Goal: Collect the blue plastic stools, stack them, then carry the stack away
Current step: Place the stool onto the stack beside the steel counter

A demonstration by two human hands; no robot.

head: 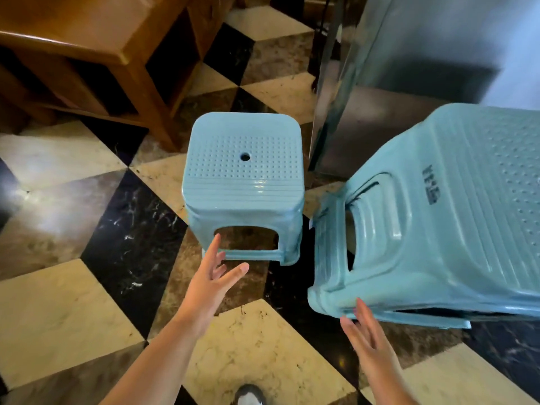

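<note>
Tipping is what worries me most: the stack of blue stools (438, 229) on my right leans over on its side edge beside the shiny metal cabinet (423, 68), and it looks like several nested shells, judging by the layered rims at its foot. If I leave it unsteadied it could roll or slide on the polished checkered floor (73, 302), or the shells could slip apart. My right hand (371, 346) is spread flat, fingertips just at the stack's lower rim, gripping nothing, so it offers little hold. The single blue stool (244, 182) stands upright on the floor ahead, close to the wooden furniture (102, 54) behind it. My left hand (210, 282) reaches for its side opening with fingers apart, near the lower bar but clasping nothing; whether a fingertip touches, I cannot tell. A careless snatch could skid it away. As for containers, the stack holds only its own nested stools; the single stool's underside looks empty.
</note>
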